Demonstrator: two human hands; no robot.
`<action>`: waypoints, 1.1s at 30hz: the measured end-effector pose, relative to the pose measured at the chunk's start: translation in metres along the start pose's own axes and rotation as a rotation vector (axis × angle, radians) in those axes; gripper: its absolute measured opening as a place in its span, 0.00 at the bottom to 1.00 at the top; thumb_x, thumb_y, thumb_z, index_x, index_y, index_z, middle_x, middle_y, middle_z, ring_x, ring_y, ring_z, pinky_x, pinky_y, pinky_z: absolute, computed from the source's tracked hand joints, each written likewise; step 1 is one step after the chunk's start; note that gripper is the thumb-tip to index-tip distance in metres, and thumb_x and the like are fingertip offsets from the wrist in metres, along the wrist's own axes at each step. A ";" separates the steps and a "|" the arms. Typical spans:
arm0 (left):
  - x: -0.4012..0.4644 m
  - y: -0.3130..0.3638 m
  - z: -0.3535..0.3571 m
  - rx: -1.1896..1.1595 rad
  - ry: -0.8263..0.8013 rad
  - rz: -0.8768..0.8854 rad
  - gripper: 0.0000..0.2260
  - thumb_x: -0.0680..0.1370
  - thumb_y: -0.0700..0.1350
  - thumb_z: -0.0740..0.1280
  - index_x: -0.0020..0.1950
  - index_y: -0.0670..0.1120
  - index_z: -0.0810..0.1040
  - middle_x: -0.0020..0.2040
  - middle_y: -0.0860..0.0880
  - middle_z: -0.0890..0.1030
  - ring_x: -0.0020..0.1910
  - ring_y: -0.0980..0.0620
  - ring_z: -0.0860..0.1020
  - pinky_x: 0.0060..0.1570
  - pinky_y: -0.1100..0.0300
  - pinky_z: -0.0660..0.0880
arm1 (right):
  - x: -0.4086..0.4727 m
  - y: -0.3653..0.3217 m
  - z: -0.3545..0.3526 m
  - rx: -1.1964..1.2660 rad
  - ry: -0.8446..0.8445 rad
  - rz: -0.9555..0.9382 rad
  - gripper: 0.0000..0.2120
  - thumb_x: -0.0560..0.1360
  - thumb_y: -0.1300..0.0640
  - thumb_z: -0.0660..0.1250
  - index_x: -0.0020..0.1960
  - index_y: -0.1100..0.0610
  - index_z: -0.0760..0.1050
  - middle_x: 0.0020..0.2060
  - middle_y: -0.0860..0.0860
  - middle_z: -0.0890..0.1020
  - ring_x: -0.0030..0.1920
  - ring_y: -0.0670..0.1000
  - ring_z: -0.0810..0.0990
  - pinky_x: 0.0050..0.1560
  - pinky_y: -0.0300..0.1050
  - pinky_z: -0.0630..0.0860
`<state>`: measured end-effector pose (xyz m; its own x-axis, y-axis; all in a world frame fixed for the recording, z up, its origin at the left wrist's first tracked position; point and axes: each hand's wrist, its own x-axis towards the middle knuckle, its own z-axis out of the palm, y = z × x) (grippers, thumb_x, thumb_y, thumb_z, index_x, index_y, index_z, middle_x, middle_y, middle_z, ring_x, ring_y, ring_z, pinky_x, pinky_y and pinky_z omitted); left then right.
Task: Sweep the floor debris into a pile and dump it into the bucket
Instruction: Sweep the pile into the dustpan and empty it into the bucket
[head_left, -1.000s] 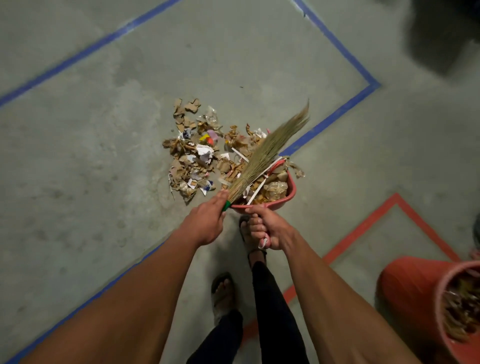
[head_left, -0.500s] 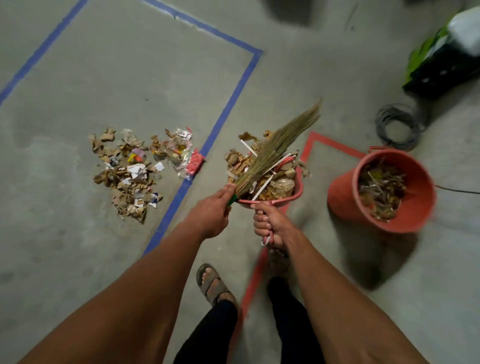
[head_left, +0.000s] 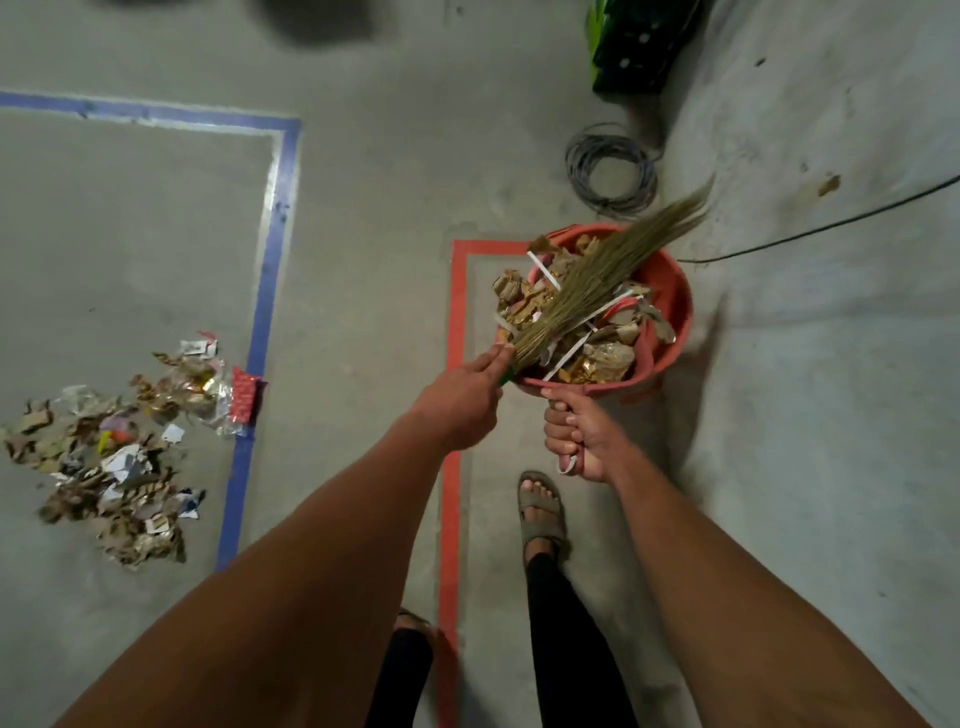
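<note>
My right hand (head_left: 579, 434) grips the handle of a red dustpan (head_left: 566, 385) loaded with cardboard scraps, paper strips and wrappers, held over the orange bucket (head_left: 670, 296). My left hand (head_left: 460, 402) holds the green-handled straw broom (head_left: 597, 283), whose bristles lie across the dustpan's load and reach past the bucket's far rim. A pile of debris (head_left: 117, 452) lies on the floor at the left, inside the blue tape line (head_left: 262, 312).
Red tape (head_left: 454, 415) marks a box on the concrete floor around the bucket. A coil of grey cable (head_left: 610, 169) lies beyond the bucket, a thin black cable (head_left: 831, 223) runs to the right, and a dark green-edged object (head_left: 636, 47) sits at the top. My sandalled feet (head_left: 543, 512) stand below.
I have turned right, away from the pile. Both hands carried the loaded dustpan and broom from beside the floor debris to above the orange bucket.
</note>
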<state>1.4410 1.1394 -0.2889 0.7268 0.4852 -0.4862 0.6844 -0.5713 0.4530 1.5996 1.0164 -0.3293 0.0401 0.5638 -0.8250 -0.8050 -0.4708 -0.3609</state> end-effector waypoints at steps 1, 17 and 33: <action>0.013 0.013 0.001 0.009 -0.009 0.010 0.29 0.87 0.47 0.55 0.85 0.55 0.46 0.85 0.52 0.53 0.73 0.39 0.72 0.70 0.47 0.72 | 0.000 -0.011 -0.014 0.005 0.005 -0.001 0.12 0.75 0.59 0.67 0.37 0.53 0.66 0.20 0.45 0.61 0.16 0.42 0.58 0.16 0.36 0.54; 0.168 0.093 0.041 0.094 -0.113 -0.040 0.29 0.87 0.47 0.55 0.85 0.57 0.45 0.85 0.57 0.46 0.71 0.37 0.73 0.59 0.43 0.79 | 0.090 -0.141 -0.136 0.193 0.089 0.350 0.20 0.84 0.60 0.62 0.33 0.54 0.68 0.22 0.44 0.63 0.18 0.42 0.59 0.18 0.36 0.57; 0.163 0.092 0.022 -0.024 0.073 -0.081 0.29 0.87 0.47 0.55 0.85 0.55 0.46 0.85 0.55 0.50 0.74 0.37 0.71 0.67 0.43 0.74 | 0.068 -0.207 -0.133 -0.503 0.351 0.566 0.17 0.87 0.60 0.56 0.40 0.60 0.68 0.22 0.48 0.66 0.18 0.42 0.60 0.18 0.33 0.59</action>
<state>1.6211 1.1514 -0.3432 0.6706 0.5765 -0.4668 0.7417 -0.5123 0.4329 1.8481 1.0617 -0.3681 -0.0416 -0.0542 -0.9977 -0.4022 -0.9131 0.0664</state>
